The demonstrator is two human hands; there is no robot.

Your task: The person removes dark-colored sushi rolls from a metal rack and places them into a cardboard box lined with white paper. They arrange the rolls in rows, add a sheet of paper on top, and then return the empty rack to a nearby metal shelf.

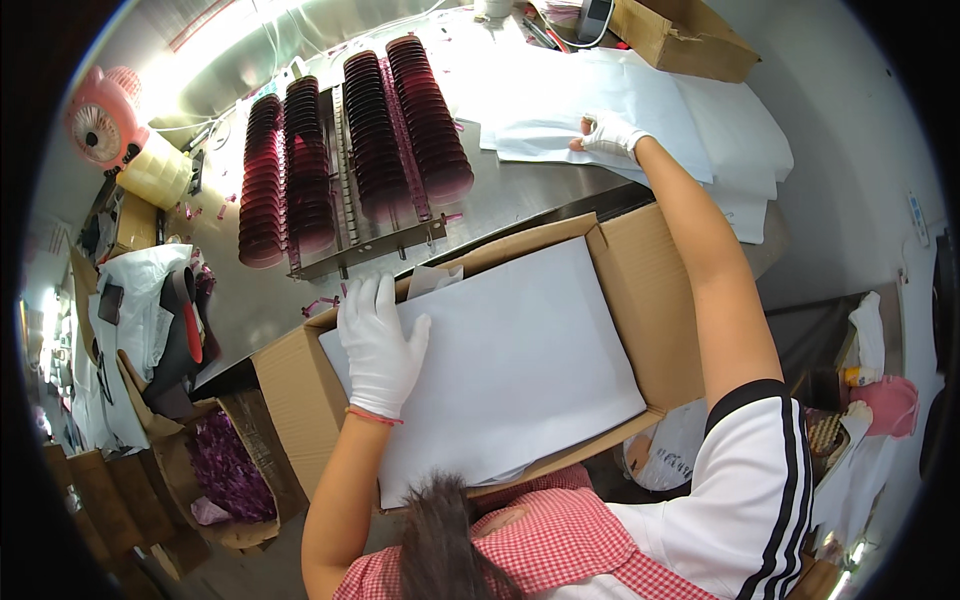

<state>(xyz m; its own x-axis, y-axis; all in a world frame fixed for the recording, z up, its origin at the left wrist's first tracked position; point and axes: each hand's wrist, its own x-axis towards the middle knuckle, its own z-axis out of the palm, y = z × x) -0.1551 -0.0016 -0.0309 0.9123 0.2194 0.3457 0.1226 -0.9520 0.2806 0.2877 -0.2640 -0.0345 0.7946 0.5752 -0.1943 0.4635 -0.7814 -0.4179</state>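
My left hand (pixel 380 345), in a white glove, lies flat on a large white sheet (pixel 510 360) inside an open cardboard box (pixel 652 300). Its fingertips reach the box's far rim and its thumb is spread. White paper-like material (pixel 437 279) sticks up between the sheet and the far wall. My right hand (pixel 611 136), gloved with bare fingertips showing, reaches to a stack of white sheets (pixel 645 97) on the metal table. Its thumb and a finger touch the top sheet near the front edge; whether they pinch it is not clear.
A metal rack (pixel 367 247) holds rows of dark red tinted lenses (pixel 446 169) on the metal table (pixel 517 176). A pink fan (pixel 101 124) and tape rolls (pixel 157 169) stand left. Another carton (pixel 686 41) is at back right; a box of purple pieces (pixel 229 465) sits below left.
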